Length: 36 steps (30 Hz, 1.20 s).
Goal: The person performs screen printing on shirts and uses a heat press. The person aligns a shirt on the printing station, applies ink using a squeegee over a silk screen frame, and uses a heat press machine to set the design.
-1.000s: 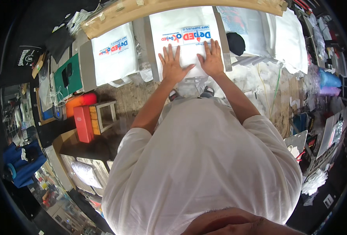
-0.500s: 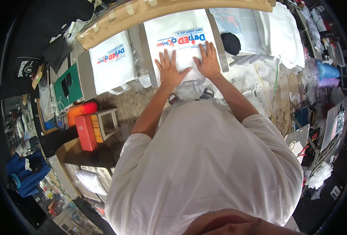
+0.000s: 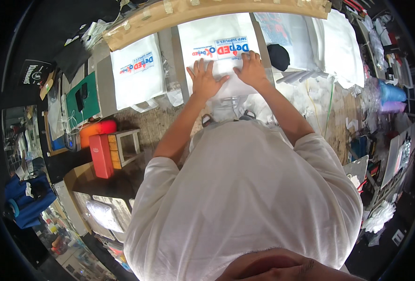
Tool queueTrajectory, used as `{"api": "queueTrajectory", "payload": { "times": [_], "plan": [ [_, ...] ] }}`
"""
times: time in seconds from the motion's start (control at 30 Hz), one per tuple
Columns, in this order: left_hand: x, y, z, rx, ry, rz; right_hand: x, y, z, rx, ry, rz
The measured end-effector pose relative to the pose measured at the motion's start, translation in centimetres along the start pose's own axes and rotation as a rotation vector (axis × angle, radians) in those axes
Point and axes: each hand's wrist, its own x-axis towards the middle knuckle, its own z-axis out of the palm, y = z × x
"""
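A white bag [image 3: 217, 30] with red and blue print lies flat on a grey board [image 3: 261, 37] in front of me. My left hand [image 3: 206, 81] rests palm down on its near part, fingers spread and thumb out to the right. Beside it, my right hand [image 3: 253, 71] presses on the same bag just below the print, its fingers extended and slightly bent. Neither hand grips anything. Another white printed bag [image 3: 123, 89] lies on a second board to the left, its handle loop [image 3: 145, 106] hanging over the near edge.
A brown-taped bar [image 3: 217, 10] runs along the far side. A round black object [image 3: 278, 57] sits right of the board, with white sheets or bags [image 3: 343, 42] farther right. On the left are a green mat [image 3: 86, 96], a red box [image 3: 100, 156] and a small stool [image 3: 127, 147].
The view has shifted slightly, so the boards appear a little farther right. Both hands stay on the bag; the right fingers look somewhat more bent.
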Motion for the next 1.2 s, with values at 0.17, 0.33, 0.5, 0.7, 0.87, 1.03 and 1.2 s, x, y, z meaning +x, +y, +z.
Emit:
{"api": "queueTrajectory", "payload": {
  "times": [0.17,0.33,0.5,0.7,0.87,1.03,1.2],
  "plan": [
    [-0.7,1.4,-4.5,-0.202,-0.084,0.02,0.6,-4.2,-12.5,-0.178,-0.779,-0.254],
    [-2.4,5.5,-23.8,-0.63,-0.92,0.518,0.5,-11.2,-38.4,0.681,-0.506,-1.075],
    [-0.5,7.0,-37.4,-0.779,-0.398,0.867,3.3,-18.9,-42.8,0.161,0.032,-1.141],
    [1.0,5.9,-41.7,-0.961,0.625,0.887,3.6,-21.4,-41.8,0.024,0.236,-1.196],
    [1.9,8.2,-37.7,-0.711,0.986,0.873,1.8,-16.8,-38.3,0.107,0.444,-1.087],
    [3.9,9.4,-27.3,-0.549,0.124,0.798,0.9,-9.0,-24.5,0.585,-0.041,-0.621],
    [2.1,7.2,-13.2,-0.443,-0.084,0.563,-1.6,-5.5,-10.4,0.751,0.123,-0.505]
  ]
}}
